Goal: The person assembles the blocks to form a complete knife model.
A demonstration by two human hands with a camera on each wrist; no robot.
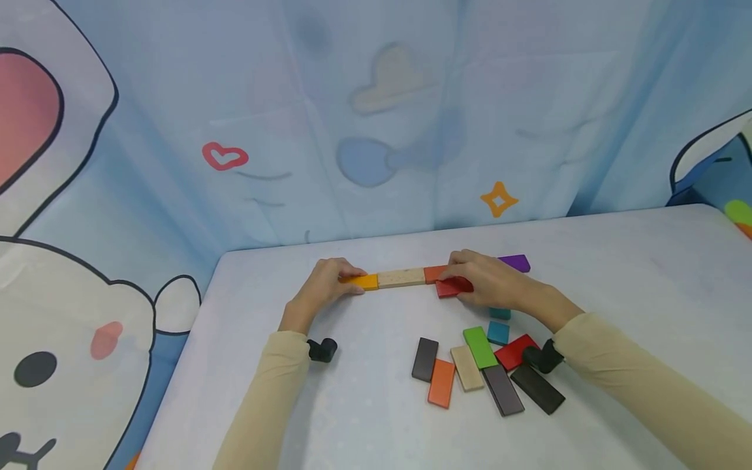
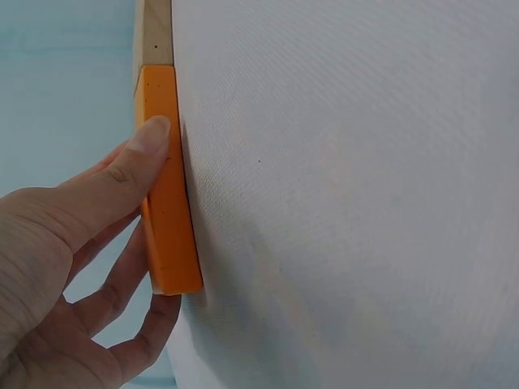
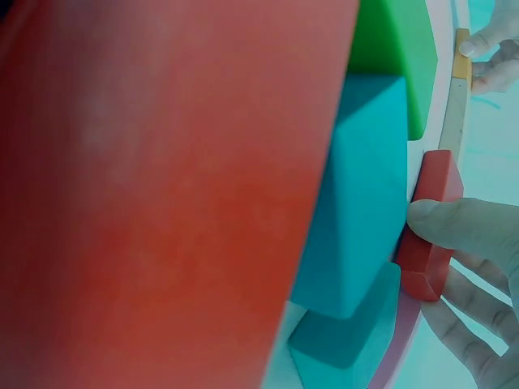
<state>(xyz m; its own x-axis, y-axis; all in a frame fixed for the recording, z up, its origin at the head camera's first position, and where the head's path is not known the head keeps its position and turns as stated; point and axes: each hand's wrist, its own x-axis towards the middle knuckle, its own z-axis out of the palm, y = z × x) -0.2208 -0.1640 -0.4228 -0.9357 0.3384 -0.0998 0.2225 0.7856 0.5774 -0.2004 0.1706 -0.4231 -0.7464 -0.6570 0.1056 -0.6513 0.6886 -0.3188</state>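
Pinching a yellow block [image 1: 364, 282] in the head view: left hand [image 1: 320, 287], thumb and fingers closed on it. It ends a row [image 1: 408, 276] with a wood block [image 1: 392, 279] and an orange block [image 1: 433, 274]. Right hand [image 1: 486, 277] grips a red block [image 1: 452, 287] by the orange block's near side; touching or not, can't tell. Loose blocks [image 1: 482, 349] lie nearer the person.

Left wrist view: thumb on the yellow block, whose end meets the wood block. Pushing too hard might buckle the row.

Right wrist view: red block between thumb and fingers, teal blocks [image 3: 353, 203] near. A careless swing could knock the orange block askew. Another red block [image 3: 170, 194] looms large; a low wrist camera [image 1: 543, 357] might drag it.
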